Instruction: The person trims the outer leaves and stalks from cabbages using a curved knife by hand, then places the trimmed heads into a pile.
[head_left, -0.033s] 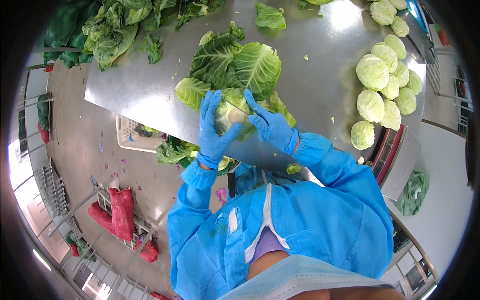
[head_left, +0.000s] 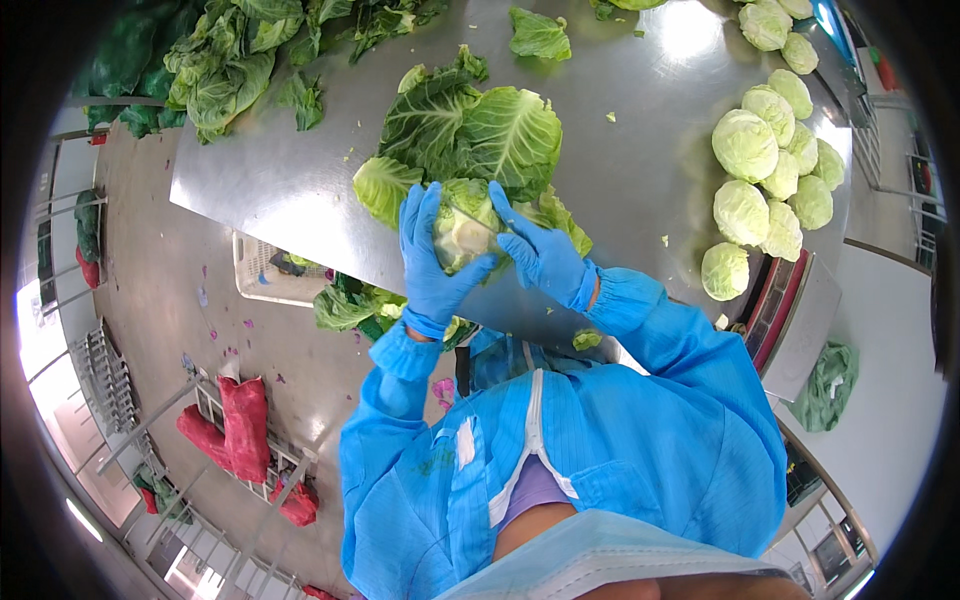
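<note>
A pale green cabbage head point(head_left: 463, 233), its whitish stem end toward me, sits between my two blue-gloved hands. My left hand point(head_left: 432, 255) is wrapped round its left and lower side. At its right side, my right hand point(head_left: 543, 255) is closed with the index finger stretched along the cabbage. A thin dark line like a narrow knife blade point(head_left: 488, 222) crosses the cabbage's right part from this hand; the handle is hidden in the fist. Large loose outer leaves point(head_left: 510, 140) lie just beyond the cabbage on the metal table point(head_left: 330, 190).
Trimmed cabbages point(head_left: 745, 145) stand in a group at the table's right side. A heap of leaves point(head_left: 225, 75) fills the far left corner. Below the left edge stand a white crate point(head_left: 265, 270) and more leaves point(head_left: 345, 303). Red sacks point(head_left: 243, 425) rest on a rack at left.
The cabbage has turned slightly in my left hand, showing more of its stem end and pale side. My left hand has shifted a little to the right; my right hand has hardly moved.
</note>
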